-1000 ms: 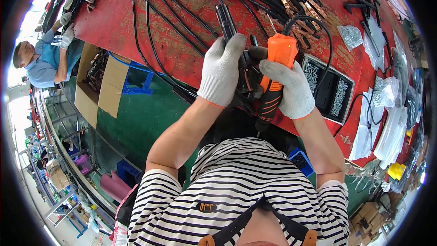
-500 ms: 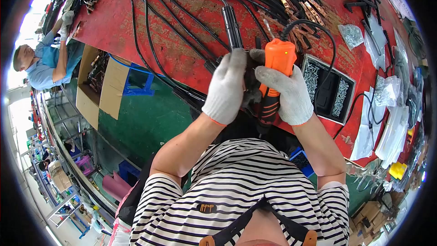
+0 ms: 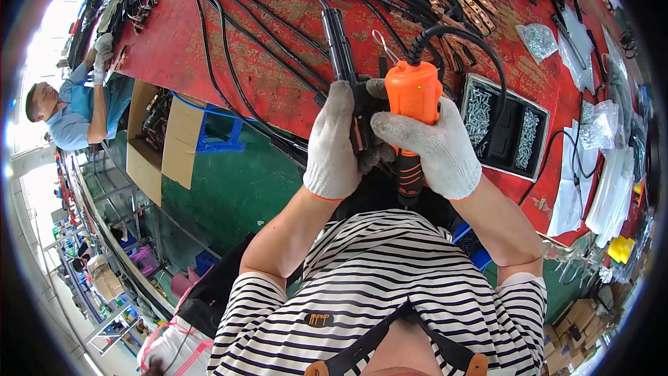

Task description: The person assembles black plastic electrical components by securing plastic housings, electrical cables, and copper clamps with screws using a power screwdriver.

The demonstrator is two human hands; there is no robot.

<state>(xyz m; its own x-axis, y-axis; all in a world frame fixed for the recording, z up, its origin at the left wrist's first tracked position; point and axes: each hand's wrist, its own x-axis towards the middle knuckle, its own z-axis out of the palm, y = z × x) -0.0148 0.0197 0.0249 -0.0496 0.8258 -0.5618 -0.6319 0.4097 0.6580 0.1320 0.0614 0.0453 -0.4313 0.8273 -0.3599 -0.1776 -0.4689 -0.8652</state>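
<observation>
My left hand (image 3: 330,152), in a white work glove with grey fingertips, is closed around a black tubular handle (image 3: 339,45) with a cable running out of its far end. Something copper-coloured shows near its lower end, mostly hidden by my fingers. In my right hand (image 3: 442,150), gloved alike, is an orange and black electric screwdriver (image 3: 410,90). Its cord leaves the top, and its black nose points toward my body. The fingertips of both hands come close together between tool and handle; whether the tool touches the handle cannot be seen.
Black cables (image 3: 229,0) spread over the worn red table (image 3: 167,35). Copper parts (image 3: 476,10) lie at the back. A black tray (image 3: 506,132) of screws stands right, near plastic bags (image 3: 536,42). Left are a cardboard box (image 3: 182,139), a blue stool (image 3: 221,132) and a co-worker (image 3: 73,115).
The black handle has tilted and shifted slightly left with my left hand, its fingers now lower along it. The screwdriver has moved a little left. Both stay held.
</observation>
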